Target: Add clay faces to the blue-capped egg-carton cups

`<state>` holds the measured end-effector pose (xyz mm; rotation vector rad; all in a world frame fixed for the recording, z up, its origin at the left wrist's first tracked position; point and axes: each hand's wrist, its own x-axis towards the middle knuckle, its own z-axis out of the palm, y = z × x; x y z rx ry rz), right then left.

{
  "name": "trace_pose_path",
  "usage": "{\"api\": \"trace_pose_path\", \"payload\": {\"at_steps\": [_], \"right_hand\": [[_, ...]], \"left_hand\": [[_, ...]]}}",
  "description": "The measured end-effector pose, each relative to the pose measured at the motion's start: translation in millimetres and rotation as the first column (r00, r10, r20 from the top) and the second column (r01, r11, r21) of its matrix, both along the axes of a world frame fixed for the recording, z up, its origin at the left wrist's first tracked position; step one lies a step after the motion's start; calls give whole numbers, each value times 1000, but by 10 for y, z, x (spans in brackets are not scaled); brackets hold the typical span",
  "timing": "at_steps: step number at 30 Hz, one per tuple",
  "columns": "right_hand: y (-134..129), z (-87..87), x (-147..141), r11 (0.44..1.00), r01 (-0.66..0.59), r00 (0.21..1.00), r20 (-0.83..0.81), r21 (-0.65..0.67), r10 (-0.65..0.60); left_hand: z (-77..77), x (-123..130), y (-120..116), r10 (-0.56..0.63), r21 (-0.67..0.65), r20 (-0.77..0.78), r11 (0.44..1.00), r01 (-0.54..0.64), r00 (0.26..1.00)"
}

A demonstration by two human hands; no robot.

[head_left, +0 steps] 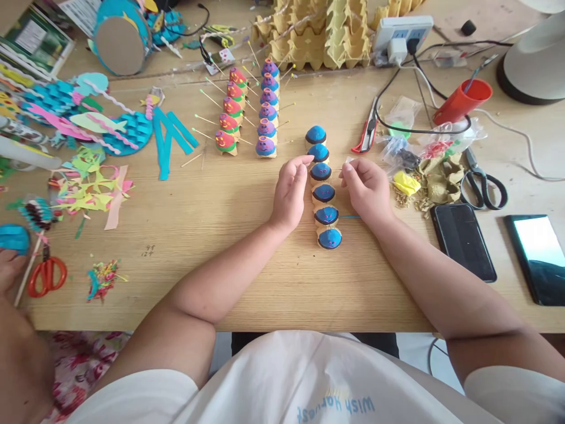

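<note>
A row of egg-carton cups with blue domes (324, 192) runs away from me on the wooden table, several of them with small pink faces. My left hand (291, 191) is just left of the row, fingers curled, its fingertips by the second dome from the far end; whether it holds anything is hidden. On the right side of the row, my right hand (364, 184) has thumb and fingers pinched together near a small pale bit too tiny to make out. Farther back stand a red-and-green row (229, 123) and a purple-and-blue row (266, 128) with pins sticking out.
Right: a utility knife (368, 132), red cup (463, 100), black scissors (483, 182), two phones (463, 241) and a power strip with cables (408, 32). Left: paper scraps (97, 188), blue strips (165, 144), red scissors (47, 275) and another person's hand (9, 268).
</note>
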<state>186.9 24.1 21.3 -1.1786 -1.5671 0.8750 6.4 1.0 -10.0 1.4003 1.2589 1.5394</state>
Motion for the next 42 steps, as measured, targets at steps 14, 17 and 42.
{"api": "trace_pose_path", "payload": {"at_steps": [14,17,42], "right_hand": [[27,-67,-33,995,-100,987,-127,27,103],[16,-55,-33,994,-113,985,-131,14,113],[-48,116,-1,987,-164,986,-24,5,164]], "left_hand": [[138,3,-71,-32,44,-74,998,35,997],[136,11,-78,-42,36,-64,998,44,997],[238,13,-113,-65,172,-223,980,105,973]]}}
